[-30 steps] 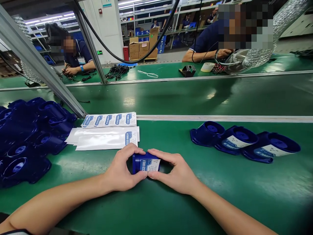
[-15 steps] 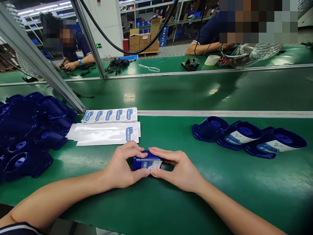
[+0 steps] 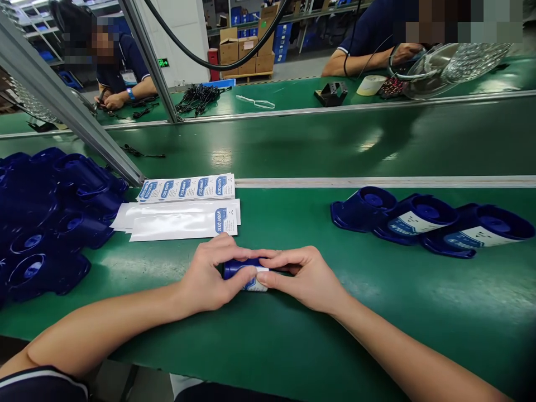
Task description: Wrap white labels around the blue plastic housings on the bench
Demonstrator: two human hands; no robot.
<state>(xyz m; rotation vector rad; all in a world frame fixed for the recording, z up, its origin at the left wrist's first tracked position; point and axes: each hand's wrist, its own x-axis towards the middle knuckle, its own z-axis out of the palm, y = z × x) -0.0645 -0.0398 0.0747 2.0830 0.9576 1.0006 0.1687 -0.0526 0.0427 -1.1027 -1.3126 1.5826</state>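
Between my two hands, at the middle of the green bench, lies a dark blue plastic housing with a white and blue label on its near side. My left hand grips its left end, the thumb pressed over the label. From the other side my right hand closes on its right end, thumb and fingers against the label's right part. The fingers hide much of the housing. Beyond my left hand lie label sheets, one showing a single blue and white label at its right end.
A pile of blue housings fills the left side. Three housings stand in a row at right, labels visible on two. A slanted metal post rises at the left. Across the bench are co-workers' arms, black cables and a tape roll.
My left thumb has moved onto the label, and my right fingers have shifted left along the housing. The view has tilted down slightly.
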